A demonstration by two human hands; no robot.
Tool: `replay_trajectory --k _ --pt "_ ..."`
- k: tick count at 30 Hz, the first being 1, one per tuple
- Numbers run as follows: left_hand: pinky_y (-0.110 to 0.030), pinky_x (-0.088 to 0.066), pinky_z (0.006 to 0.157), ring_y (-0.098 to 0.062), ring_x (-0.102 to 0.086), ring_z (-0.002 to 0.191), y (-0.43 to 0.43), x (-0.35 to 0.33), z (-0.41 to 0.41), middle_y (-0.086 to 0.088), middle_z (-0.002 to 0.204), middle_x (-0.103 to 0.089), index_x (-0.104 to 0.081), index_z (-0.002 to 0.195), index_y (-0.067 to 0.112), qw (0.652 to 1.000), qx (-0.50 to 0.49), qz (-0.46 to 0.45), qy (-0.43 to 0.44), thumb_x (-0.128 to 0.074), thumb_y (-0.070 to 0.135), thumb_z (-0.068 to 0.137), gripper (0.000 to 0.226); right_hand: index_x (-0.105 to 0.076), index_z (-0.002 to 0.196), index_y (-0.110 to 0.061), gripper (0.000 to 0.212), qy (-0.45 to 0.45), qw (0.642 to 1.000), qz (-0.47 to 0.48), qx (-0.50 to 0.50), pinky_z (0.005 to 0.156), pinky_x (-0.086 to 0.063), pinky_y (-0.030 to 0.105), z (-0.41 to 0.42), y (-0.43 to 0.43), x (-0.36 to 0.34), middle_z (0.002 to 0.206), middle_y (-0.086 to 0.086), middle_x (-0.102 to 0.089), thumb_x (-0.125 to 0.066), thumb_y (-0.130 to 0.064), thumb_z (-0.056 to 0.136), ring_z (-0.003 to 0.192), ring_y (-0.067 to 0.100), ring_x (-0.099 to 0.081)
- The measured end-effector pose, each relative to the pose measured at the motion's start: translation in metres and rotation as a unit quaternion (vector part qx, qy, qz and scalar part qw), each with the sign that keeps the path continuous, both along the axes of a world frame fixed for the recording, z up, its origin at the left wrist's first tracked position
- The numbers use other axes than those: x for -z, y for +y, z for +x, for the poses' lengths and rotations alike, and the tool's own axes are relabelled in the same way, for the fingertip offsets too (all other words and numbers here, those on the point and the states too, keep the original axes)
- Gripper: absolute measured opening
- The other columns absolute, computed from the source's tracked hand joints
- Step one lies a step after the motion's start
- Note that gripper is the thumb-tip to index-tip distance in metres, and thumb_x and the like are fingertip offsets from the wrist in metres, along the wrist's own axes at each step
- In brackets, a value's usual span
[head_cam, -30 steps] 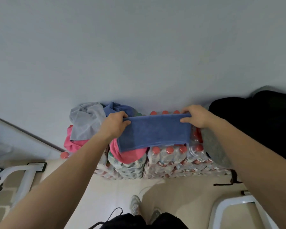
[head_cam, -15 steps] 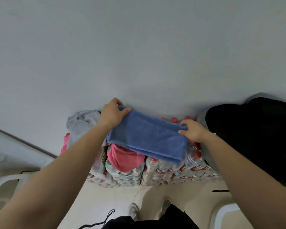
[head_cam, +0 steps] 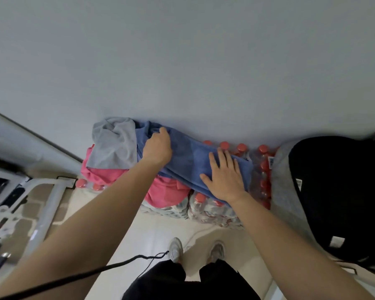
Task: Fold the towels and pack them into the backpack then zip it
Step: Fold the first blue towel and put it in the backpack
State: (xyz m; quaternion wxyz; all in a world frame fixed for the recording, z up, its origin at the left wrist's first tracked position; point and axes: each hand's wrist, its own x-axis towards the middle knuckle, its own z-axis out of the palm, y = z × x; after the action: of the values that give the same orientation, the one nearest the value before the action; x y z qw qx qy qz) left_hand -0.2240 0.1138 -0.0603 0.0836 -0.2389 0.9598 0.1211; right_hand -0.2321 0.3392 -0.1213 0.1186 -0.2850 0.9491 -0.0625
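Note:
A folded blue towel (head_cam: 189,158) lies across the tops of stacked packs of water bottles (head_cam: 206,210) against the wall. My left hand (head_cam: 157,147) grips the towel's far left end with curled fingers. My right hand (head_cam: 224,176) lies flat on the towel's right part, fingers spread. A grey towel (head_cam: 114,146) and a pink towel (head_cam: 165,191) are heaped to the left, partly under the blue one. The black and grey backpack (head_cam: 333,191) stands at the right beside the bottles.
Red bottle caps (head_cam: 262,149) show between the blue towel and the backpack. A white metal frame (head_cam: 50,198) stands at the left on the tiled floor. A black cord (head_cam: 117,263) hangs in front of my legs and shoes (head_cam: 175,249).
The blue towel, held up by both hands before, now lies on the bottle packs. My right hand let go of its corner and pressed flat on it. My left hand still grips the left end.

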Motion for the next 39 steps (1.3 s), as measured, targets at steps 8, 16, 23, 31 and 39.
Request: replay_trajectory --k 8,16,23,31,39 --pt "-0.038 -0.051 0.074 -0.028 -0.063 0.090 0.009 -0.036 -0.005 -0.011 0.103 -0.067 -0.056 0.118 0.009 0.994 0.007 0.090 0.063 -0.061 0.003 0.078 0.041 0.007 0.157 -0.022 0.094 -0.059 0.998 0.001 0.038 0.120 0.007 0.054 0.004 -0.015 0.014 0.164 0.013 0.011 -0.032 -0.075 0.089 0.150 0.034 0.014" --pt "-0.018 -0.040 0.071 -0.016 -0.056 0.088 0.068 -0.047 0.003 0.000 0.101 -0.061 -0.054 0.123 0.017 0.960 0.042 0.238 0.143 -0.069 0.004 0.075 0.052 -0.025 0.154 -0.011 0.076 0.011 0.997 -0.050 0.055 0.122 -0.015 0.049 0.011 0.015 -0.008 0.160 0.017 -0.022 -0.041 -0.056 0.095 0.149 0.034 -0.016" --pt "-0.031 -0.049 0.084 -0.020 -0.059 0.103 0.137 0.004 0.010 0.000 0.117 -0.061 -0.050 0.133 0.019 0.947 0.119 0.279 0.101 -0.069 0.006 0.079 0.059 -0.047 0.140 0.002 0.060 -0.038 0.985 -0.117 0.125 0.093 -0.051 0.044 0.068 0.093 0.010 0.143 0.023 -0.046 -0.065 -0.014 0.086 0.122 0.041 -0.054" --pt "-0.039 -0.054 0.079 -0.022 -0.065 0.098 0.171 0.026 0.026 0.004 0.119 -0.066 -0.048 0.133 0.023 0.958 0.179 0.210 0.079 -0.066 0.014 0.081 0.055 -0.036 0.150 -0.007 0.062 -0.078 0.983 -0.127 0.105 0.108 -0.038 0.038 0.061 0.103 0.010 0.154 0.014 -0.034 -0.056 -0.017 0.092 0.133 0.033 -0.043" --pt "-0.032 -0.055 0.078 -0.012 -0.067 0.090 0.152 0.018 0.031 0.010 0.099 -0.073 -0.071 0.104 0.025 0.950 0.135 0.247 0.136 -0.062 0.020 0.088 0.019 -0.062 0.115 -0.009 0.032 0.061 0.950 -0.270 0.142 0.080 -0.053 0.042 0.054 0.096 -0.022 0.113 0.008 -0.058 -0.050 -0.014 0.085 0.097 0.028 -0.058"
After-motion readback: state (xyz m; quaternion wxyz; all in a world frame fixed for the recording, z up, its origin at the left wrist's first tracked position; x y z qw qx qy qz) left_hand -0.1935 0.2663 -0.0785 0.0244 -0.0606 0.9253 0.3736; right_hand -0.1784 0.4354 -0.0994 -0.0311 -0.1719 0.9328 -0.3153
